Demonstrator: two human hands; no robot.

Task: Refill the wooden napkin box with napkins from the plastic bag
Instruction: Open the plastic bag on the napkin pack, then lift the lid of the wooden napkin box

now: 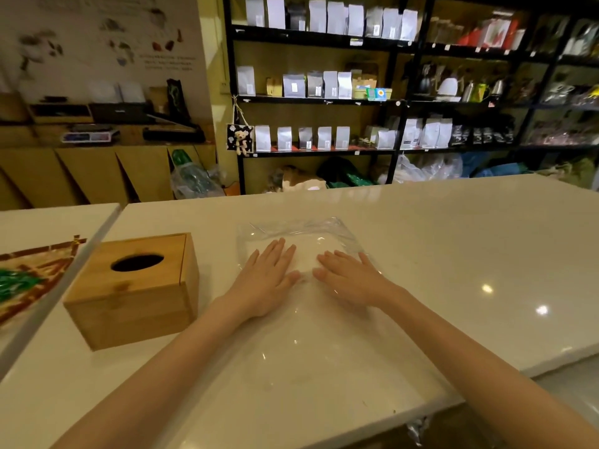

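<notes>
A clear plastic bag (291,230) with white napkins (308,254) inside lies flat on the white counter. My left hand (269,277) and my right hand (350,280) rest palm down on the bag, fingers spread, side by side. Neither hand grips anything. The wooden napkin box (136,293) stands to the left of my left hand, its lid down, with a dark oval slot on top. The box's inside is hidden.
The white counter (453,254) stretches wide to the right and toward me. A second white table (48,222) adjoins at the left, carrying a patterned mat (29,277). Black shelves of pouches (324,82) stand behind the counter.
</notes>
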